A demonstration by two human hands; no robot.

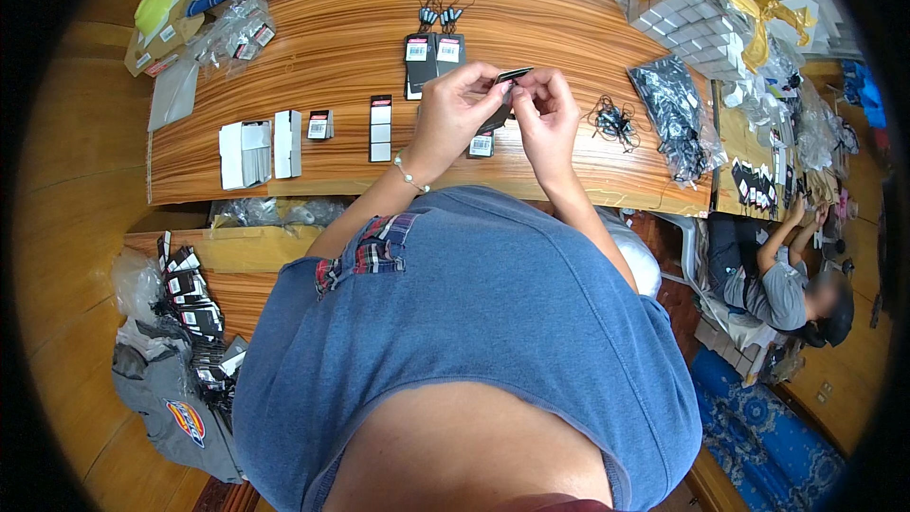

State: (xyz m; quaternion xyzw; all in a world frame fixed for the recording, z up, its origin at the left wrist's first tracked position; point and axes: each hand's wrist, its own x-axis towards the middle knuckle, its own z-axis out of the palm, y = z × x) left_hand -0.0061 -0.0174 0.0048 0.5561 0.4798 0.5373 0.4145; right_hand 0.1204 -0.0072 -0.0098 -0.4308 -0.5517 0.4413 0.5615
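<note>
Above the table's near side, my left hand [453, 118] is closed on a black hang tag [497, 117], pinching it between thumb and fingers. My right hand [548, 121] meets it at the tag's upper end, thumb and forefinger pressed together; what lies between them is too small to make out. Just beyond my hands lie stacks of black hang tags [447, 49] with white labels, and black strings [438, 2] trail from their far end. Partly hidden under my hands is another labelled tag [482, 145]. A black strip with white labels [380, 128] lies left of my left hand.
White card stacks [245, 154] and a small tag pile [320, 124] sit at the left. Rightward are a tangle of black strings [614, 121], a plastic bag of black items [669, 109] and a box of white packs [692, 24]. Another person [782, 275] works at far right.
</note>
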